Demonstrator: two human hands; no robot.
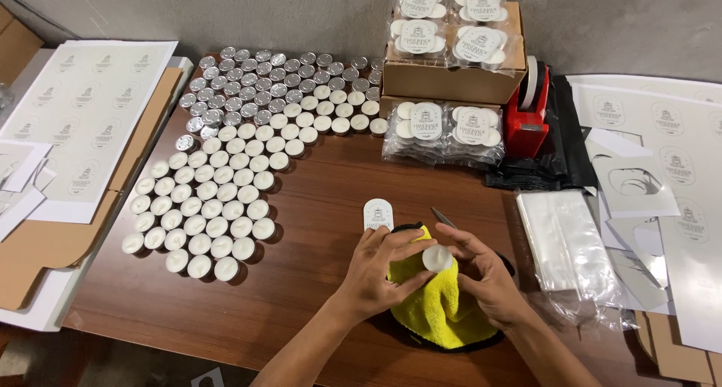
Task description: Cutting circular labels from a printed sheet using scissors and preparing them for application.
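The fingertips of the right hand (489, 278) and the left hand (380, 270) pinch a single white tealight candle (437, 258) between them, thumbs and forefingers closed on its rim, holding it just above a yellow cloth (440, 308) bunched on the wooden table (316, 199). The grip looks light and only on the edge, so the candle could slip, roll off the cloth and knock into the neat rows of tealights (218, 199) to the left. Pressing harder could dent the soft wax or the thin cup. Just beyond the fingers lies an oval white label (377, 214) and a slim metal tool (443, 218); a careless sweep of the cloth could flick either one away. To the right, a loose stack of clear bags (564, 240) sits near the right wrist and could be dragged off by the forearm.
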